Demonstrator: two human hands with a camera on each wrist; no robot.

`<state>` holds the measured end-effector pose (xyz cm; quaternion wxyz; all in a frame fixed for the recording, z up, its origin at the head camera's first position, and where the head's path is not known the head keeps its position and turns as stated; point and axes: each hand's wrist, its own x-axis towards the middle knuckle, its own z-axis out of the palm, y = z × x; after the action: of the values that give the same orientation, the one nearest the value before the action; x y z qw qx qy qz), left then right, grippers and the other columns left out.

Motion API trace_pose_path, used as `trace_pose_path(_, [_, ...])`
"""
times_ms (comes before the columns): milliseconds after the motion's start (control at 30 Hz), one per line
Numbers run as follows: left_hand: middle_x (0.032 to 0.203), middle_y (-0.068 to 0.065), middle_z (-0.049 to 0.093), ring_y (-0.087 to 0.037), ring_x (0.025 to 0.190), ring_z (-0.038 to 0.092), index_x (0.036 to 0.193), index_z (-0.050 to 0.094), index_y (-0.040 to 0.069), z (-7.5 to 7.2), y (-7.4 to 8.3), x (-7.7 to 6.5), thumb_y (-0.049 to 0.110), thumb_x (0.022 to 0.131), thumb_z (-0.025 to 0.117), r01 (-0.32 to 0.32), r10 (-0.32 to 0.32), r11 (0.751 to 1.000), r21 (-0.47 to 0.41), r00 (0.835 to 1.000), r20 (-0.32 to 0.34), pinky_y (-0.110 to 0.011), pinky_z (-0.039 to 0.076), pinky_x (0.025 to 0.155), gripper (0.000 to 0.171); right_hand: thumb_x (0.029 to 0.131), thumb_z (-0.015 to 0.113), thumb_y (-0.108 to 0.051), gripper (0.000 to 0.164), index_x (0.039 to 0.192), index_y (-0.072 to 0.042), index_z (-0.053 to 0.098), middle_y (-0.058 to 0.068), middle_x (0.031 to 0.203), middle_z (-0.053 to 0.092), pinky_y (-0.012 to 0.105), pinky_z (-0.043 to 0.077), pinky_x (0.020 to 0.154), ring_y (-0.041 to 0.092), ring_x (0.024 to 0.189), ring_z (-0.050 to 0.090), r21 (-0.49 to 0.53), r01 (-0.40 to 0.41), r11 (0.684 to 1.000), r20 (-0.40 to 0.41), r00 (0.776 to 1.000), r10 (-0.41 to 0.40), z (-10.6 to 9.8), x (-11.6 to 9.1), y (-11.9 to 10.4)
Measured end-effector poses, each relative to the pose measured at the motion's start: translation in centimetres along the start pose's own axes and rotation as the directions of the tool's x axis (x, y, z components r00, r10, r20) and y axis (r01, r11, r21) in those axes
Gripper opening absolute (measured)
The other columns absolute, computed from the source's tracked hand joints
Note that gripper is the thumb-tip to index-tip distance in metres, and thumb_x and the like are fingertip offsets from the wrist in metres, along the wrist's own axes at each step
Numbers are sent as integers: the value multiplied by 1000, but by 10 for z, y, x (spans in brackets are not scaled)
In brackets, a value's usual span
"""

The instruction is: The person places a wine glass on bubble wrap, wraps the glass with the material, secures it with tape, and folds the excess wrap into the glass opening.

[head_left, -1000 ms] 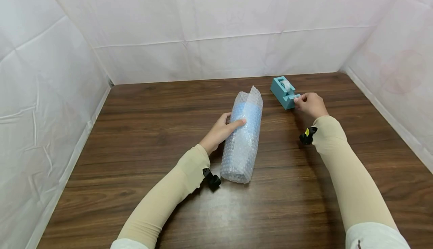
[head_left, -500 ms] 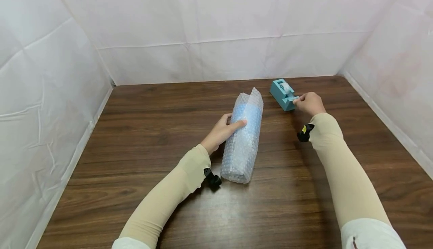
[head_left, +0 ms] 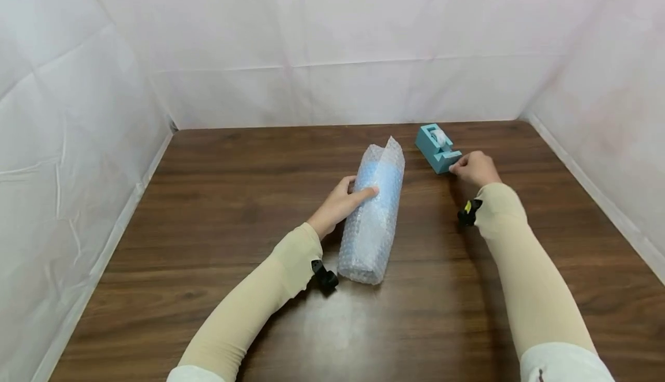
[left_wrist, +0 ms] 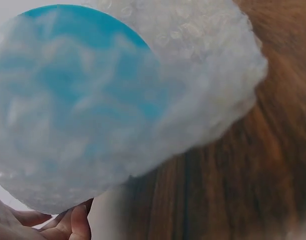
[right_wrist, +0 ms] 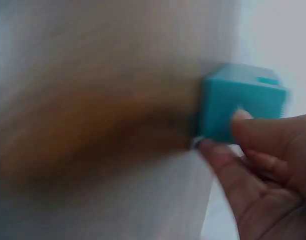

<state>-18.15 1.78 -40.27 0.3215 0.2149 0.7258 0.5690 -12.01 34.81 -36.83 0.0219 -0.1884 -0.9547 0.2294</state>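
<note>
A bubble-wrapped roll (head_left: 371, 238), with something blue showing through, slants on the table. My left hand (head_left: 340, 203) grips its left side, thumb over the top. In the left wrist view the blue round end of the wrapped thing (left_wrist: 93, 75) shows through the bubble wrap, with the fingers below it. My right hand (head_left: 475, 168) is at the front corner of a teal tape dispenser (head_left: 435, 150), thumb and forefinger bent in a pinch at its tape end. The right wrist view shows these fingers (right_wrist: 227, 165) against the dispenser, blurred; the clear tape between them is hard to make out.
A brown wood-grain table (head_left: 234, 186) carries everything. White sheeting (head_left: 291, 93) stands along its back and both sides. The tape dispenser is near the back edge, right of the bubble-wrapped roll, with a gap between them.
My right hand has moved slightly down from the dispenser's cutting edge to its lower front corner. The left hand, the bubble-wrapped roll and the dispenser have stayed put.
</note>
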Motion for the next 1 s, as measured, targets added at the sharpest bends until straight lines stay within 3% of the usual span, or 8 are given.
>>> trace_pose_path(133, [153,-9,31,-29,135,40,152,23,17,-2,6,0,59,87,59,-3,3,1000,3,1000,-11,-50,38,107,85,95,57,-31,42,107,9,64,27,117,58,49,48,83,36,104,52,79,-82,993,118,990,72,-18,-8,-10])
trace_pose_path(267, [154,-10,29,-29,137,38,152,22,17,-11,9,-2,58,87,60,-2,2,1000,-4,999,-35,-50,37,108,86,95,56,-39,52,120,7,61,29,130,52,58,42,95,41,118,49,117,-79,990,191,980,56,-23,-6,-17])
trace_pose_path(533, [150,-8,34,-27,132,43,151,24,16,-28,8,-9,59,85,60,14,-16,1000,-27,996,-89,-48,39,106,87,92,58,-51,60,123,-1,58,20,131,52,50,46,92,36,111,54,166,-25,986,223,975,-13,-17,5,-31])
trace_pose_path(833, [146,-8,37,-27,127,46,151,24,17,-46,1,-17,57,86,61,33,-41,998,-53,988,-148,-48,41,104,85,89,59,-55,53,116,-10,66,8,110,66,45,48,83,29,95,58,172,91,981,193,973,-124,-10,13,-78])
trace_pose_path(1000, [148,-10,36,-28,129,45,151,22,17,-54,-3,-21,55,87,61,37,-48,997,-64,983,-176,-48,41,104,85,86,65,-53,47,112,-13,69,-1,101,69,39,49,81,25,91,58,231,119,966,203,965,-167,-1,15,-101])
